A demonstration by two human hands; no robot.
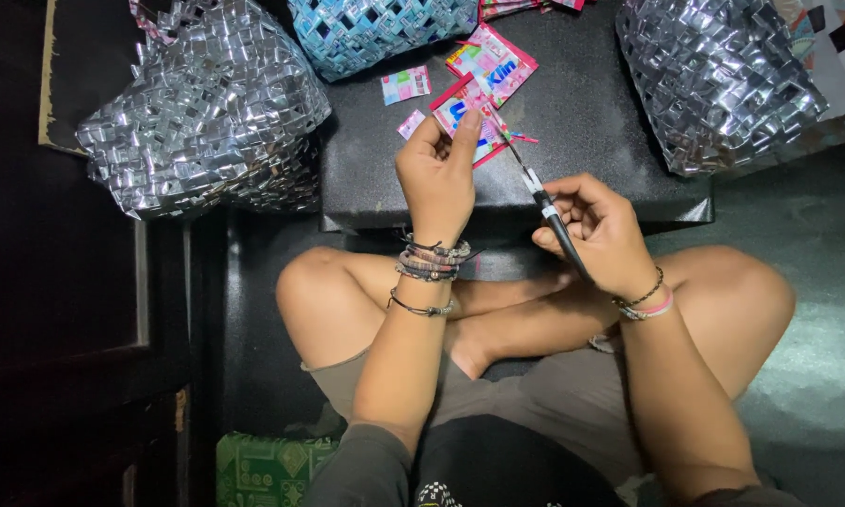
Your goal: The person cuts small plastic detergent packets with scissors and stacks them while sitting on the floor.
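The left hand [438, 174] is pinching a pink wrapper [466, 115] over the black bench's [591, 122] near edge; the right hand [599, 230] is gripping scissors [546, 208] beside it.

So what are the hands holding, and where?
The left hand pinches a pink wrapper by its near edge. The right hand grips scissors by the black handle end.

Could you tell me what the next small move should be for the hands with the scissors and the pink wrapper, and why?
Probably close the scissors to cut into the pink wrapper. The left hand pinches the wrapper upright over the dark board, and the right hand holds the scissors with the blade tips at the wrapper's edge. A thin pink strip already hangs there, so the cut looks partway done.
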